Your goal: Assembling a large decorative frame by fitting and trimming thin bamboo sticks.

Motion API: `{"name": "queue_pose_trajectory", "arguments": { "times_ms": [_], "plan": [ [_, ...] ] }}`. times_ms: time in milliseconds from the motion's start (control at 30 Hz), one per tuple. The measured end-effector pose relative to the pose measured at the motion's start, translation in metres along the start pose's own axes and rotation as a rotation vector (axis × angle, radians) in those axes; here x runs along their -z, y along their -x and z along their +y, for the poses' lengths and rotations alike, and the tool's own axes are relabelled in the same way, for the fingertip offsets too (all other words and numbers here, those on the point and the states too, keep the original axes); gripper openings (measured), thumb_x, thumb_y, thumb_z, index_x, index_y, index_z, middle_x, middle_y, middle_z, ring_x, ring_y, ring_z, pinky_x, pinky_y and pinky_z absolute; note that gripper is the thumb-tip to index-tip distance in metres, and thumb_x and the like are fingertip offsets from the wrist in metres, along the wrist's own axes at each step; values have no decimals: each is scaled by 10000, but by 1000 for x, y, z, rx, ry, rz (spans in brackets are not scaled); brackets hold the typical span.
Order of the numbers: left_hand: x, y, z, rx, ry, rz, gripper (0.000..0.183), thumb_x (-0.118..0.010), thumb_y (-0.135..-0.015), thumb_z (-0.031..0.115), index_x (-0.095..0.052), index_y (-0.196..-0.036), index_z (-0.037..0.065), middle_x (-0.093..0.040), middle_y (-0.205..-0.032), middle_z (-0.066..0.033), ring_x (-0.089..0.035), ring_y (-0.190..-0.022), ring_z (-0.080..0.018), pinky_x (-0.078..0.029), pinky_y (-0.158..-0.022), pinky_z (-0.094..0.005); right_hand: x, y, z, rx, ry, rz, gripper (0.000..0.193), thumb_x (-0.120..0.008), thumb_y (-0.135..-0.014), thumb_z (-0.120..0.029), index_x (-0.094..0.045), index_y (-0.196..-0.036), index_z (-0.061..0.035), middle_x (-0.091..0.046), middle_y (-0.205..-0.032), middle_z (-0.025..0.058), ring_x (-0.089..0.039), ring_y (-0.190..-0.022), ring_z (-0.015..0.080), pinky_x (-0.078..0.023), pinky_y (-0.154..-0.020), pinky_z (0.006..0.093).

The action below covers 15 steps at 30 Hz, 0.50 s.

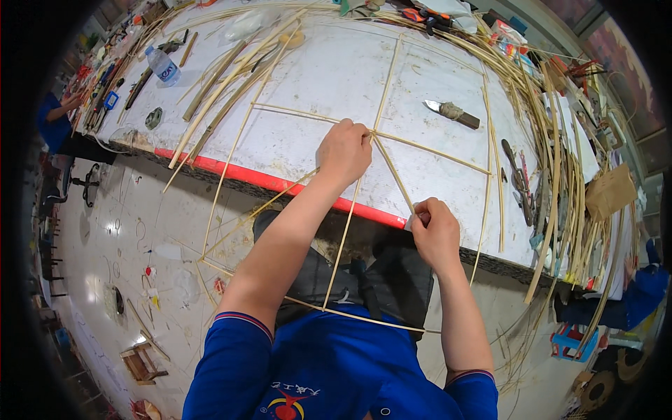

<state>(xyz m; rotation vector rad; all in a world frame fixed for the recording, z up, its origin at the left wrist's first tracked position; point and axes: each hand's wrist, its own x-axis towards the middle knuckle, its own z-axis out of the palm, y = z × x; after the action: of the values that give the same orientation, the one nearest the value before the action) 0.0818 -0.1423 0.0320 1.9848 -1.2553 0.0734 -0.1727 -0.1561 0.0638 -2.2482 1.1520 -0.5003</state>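
A frame of thin bamboo strips [381, 91] lies across the white-covered table, its near part reaching over the red edge to my lap. My left hand [344, 152] is closed on the frame where several strips cross, its fingertips at the joint. From that joint a slanting bamboo strip [393, 170] runs down to the right. Its lower end sits between the thumb and fingers of my right hand [435, 227], which is closed in a pinch above the table edge. A small pale bit shows by that thumb; I cannot tell what it is.
A knife with a wrapped handle [451, 113] lies right of the frame, near dark pliers [516, 182]. Long bamboo strips [553, 203] pile up at right. At left stand a water bottle [162, 66] and split bamboo pieces [213, 82]. A wooden stool [143, 362] is on the floor.
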Motion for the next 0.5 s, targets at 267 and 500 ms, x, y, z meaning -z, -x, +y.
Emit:
{"name": "queue_pose_trajectory", "arguments": {
  "times_ms": [267, 500],
  "plan": [
    [12, -16, 15, 310, 37, -204, 219, -682, -911, 238, -781, -967, 51, -716, -1038, -176, -694, -985, -378, -562, -867, -493, 5, -5, -3, -46, -22, -47, 112, -709, -851, -87, -650, -926, -28, -658, -883, 145, -675, -812, 335, -533, -738, 444],
    [12, -41, 10, 236, -30, -160, 235, -717, -869, 265, -793, -926, 51, -764, -934, -172, -726, -894, -366, -569, -828, -461, 5, -6, -1, -85, -39, -58, 126, -713, -850, -87, -659, -936, -14, -682, -897, 150, -688, -820, 304, -546, -759, 418]
  ]
}}
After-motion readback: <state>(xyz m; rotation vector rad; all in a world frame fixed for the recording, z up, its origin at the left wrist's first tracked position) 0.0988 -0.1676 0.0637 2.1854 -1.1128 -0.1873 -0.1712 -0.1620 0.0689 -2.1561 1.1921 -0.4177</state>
